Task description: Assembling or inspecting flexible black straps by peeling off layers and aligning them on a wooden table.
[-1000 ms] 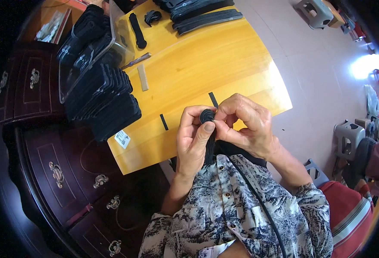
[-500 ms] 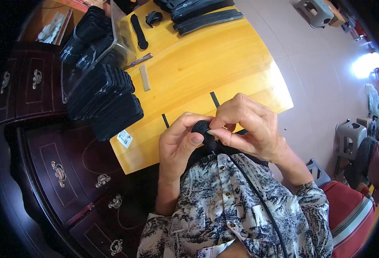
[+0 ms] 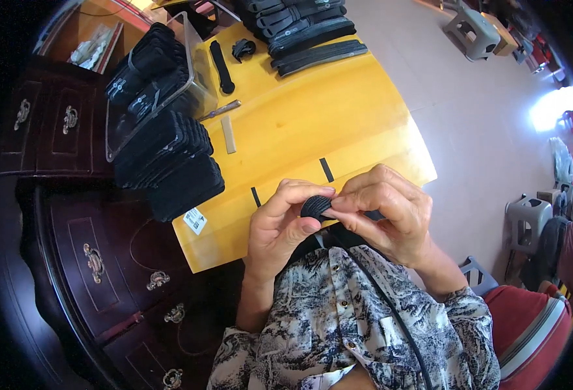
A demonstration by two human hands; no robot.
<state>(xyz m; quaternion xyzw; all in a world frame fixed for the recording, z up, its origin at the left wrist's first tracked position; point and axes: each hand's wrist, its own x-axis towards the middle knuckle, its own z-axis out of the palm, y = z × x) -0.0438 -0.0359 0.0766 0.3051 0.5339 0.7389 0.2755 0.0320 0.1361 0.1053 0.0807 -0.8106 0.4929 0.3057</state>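
Both hands pinch a small black strap piece [image 3: 315,206] just above the near edge of the yellow table [image 3: 312,130]: left hand [image 3: 280,224] grasping its left side, right hand [image 3: 384,214] its right.

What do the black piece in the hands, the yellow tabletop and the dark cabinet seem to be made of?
Black piece: probably elastic webbing or fabric strap; matte and ribbed, and it bends between the left hand and right hand.
Yellow tabletop: wood or wood laminate with a glossy varnish; faint grain and sheen.
Dark cabinet: dark red-brown polished wood, with metal-looking drawer pulls.
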